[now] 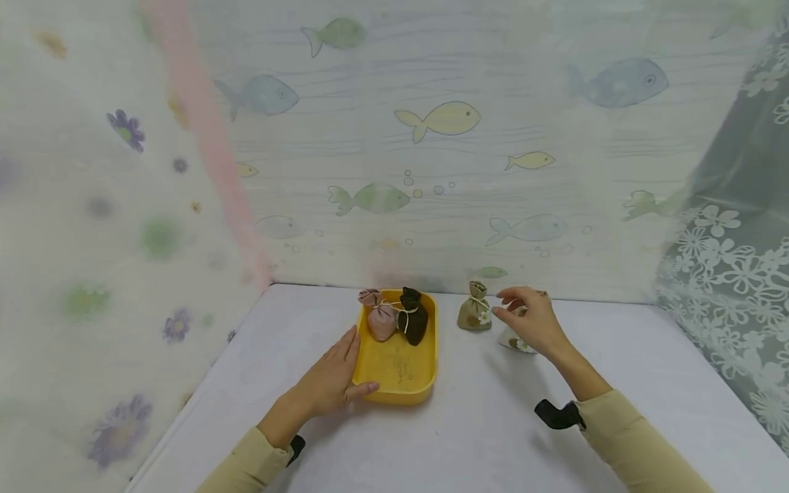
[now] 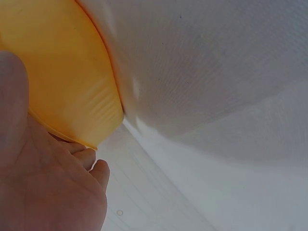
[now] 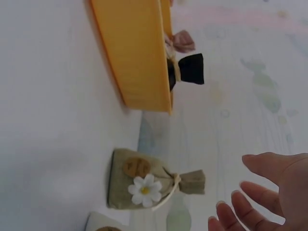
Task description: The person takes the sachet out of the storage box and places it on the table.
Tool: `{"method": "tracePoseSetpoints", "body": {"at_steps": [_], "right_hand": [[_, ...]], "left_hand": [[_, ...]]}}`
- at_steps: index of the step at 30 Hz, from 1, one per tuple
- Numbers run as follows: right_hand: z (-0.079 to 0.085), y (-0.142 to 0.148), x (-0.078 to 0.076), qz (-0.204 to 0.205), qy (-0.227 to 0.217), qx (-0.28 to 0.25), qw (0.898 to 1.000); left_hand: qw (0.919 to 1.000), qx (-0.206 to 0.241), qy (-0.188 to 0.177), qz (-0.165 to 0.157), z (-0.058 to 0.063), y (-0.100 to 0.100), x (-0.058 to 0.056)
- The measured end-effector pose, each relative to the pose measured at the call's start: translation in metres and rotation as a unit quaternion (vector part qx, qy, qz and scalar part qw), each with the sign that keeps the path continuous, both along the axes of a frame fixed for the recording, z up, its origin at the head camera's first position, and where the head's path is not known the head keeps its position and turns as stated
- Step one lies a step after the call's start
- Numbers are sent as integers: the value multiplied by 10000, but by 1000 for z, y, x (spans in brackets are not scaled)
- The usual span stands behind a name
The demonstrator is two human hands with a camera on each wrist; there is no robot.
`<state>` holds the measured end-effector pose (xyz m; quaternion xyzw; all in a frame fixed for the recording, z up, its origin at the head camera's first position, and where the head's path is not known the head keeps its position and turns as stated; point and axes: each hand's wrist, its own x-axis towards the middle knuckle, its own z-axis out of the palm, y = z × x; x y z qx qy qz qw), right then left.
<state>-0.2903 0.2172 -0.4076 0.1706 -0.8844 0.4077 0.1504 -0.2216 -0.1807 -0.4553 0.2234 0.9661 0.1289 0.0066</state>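
Note:
A yellow plastic tray point(image 1: 394, 376) holds a pink drawstring pouch point(image 1: 383, 323) and a black drawstring pouch point(image 1: 416, 325) at its far end. My left hand point(image 1: 327, 380) rests against the tray's left side, fingers extended along it and thumb at the near left corner. To the tray's right stands an olive pouch point(image 3: 122, 187) with a white flower and a tied cord. My right hand point(image 1: 535, 323) is just right of that pouch, partly covering a whitish pouch point(image 1: 510, 340). In the right wrist view, its fingers point(image 3: 260, 166) are spread and apart from the olive pouch.
Everything stands on a white-covered table point(image 1: 468, 438). Behind it hangs a fish-patterned curtain point(image 1: 431, 164), close to the tray's far end. A flower-patterned sheet point(image 1: 123, 274) borders the left side, and a lace-like flowered sheet point(image 1: 733, 274) the right.

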Motion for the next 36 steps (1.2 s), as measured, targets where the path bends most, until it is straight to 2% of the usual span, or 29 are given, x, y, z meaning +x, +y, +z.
{"method": "tracePoseSetpoints", "body": {"at_steps": [5,14,20,32,36], "right_hand": [[2,-19,-4,323,-99,-41,9994],[6,-51,-13,779,-490,-182,9956],[1,-71,-23,989,-559,-143,9934],[-15,-109,-39,832,-1098,-108,9904],[-21,-118,-43,869,-1235,-191,9883]], "left_hand": [[10000,23,-7,25,2,1,2],[9999,-85,37,38,-1,1,1],[9999,-93,70,18,0,1,1],[10000,-42,40,9,4,1,3],[9999,26,99,-16,1,1,2]]}}
